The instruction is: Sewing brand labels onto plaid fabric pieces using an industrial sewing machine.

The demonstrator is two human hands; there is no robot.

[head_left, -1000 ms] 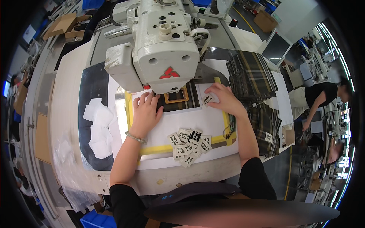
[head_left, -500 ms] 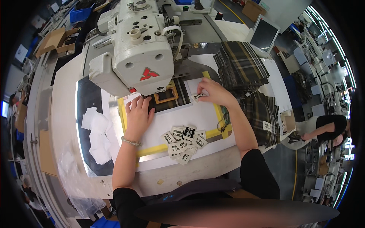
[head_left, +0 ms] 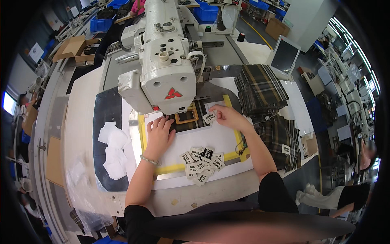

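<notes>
My right hand (head_left: 232,118) pinches a small white fabric label (head_left: 209,117) with dark lettering. It holds the label beside a piece of dark plaid cloth (head_left: 202,109) lying under the sewing machine head (head_left: 167,75). On that cloth sits a yellow-orange rectangular frame (head_left: 186,120), close below the needle area. My left hand (head_left: 159,137) rests flat with fingers spread at the cloth's left end, touching it and the white sheet (head_left: 178,142). Nearer to me lies a loose pile of similar labels (head_left: 197,167), with one black label (head_left: 206,155) on top.
Stacked plaid pieces (head_left: 260,87) stand at right, with more plaid cloth (head_left: 280,138) hanging nearer. White square sheets (head_left: 115,152) lie at left. Yellow tape (head_left: 142,130) borders the work sheet. A monitor (head_left: 285,55) stands at the back right. Another person's legs (head_left: 325,198) show at far right.
The whole view has shifted, so the scene sits lower and further right. My right hand has brought the label left, closer to the yellow-orange frame. My left hand stays on the cloth.
</notes>
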